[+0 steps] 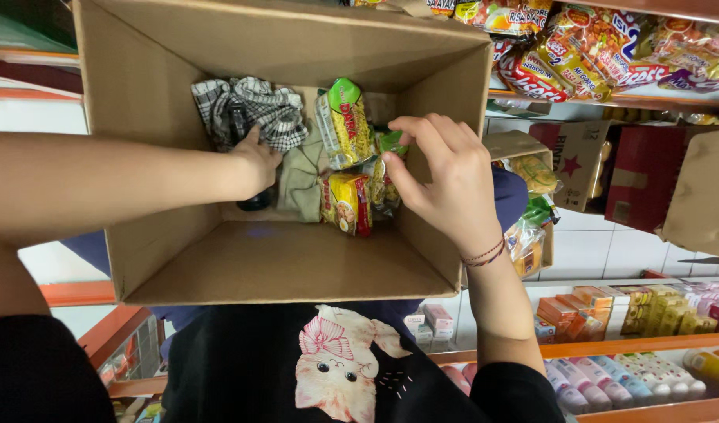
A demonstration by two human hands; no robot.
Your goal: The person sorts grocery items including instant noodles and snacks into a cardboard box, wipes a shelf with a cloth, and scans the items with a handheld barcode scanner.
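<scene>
Shop: stocked shelves point(626, 313), hanging snack packets point(610, 55).

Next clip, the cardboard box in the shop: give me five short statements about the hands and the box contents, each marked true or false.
1. Both hands reach into the cardboard box. True.
2. The right hand holds a bottle. False: its fingers pinch at a green snack packet.
3. The left hand rests by a black-and-white checked cloth. True.
4. The box holds only cloth. False: noodle packets in yellow, green and red lie in it too.
5. The right wrist wears a thin bracelet. True.
</scene>
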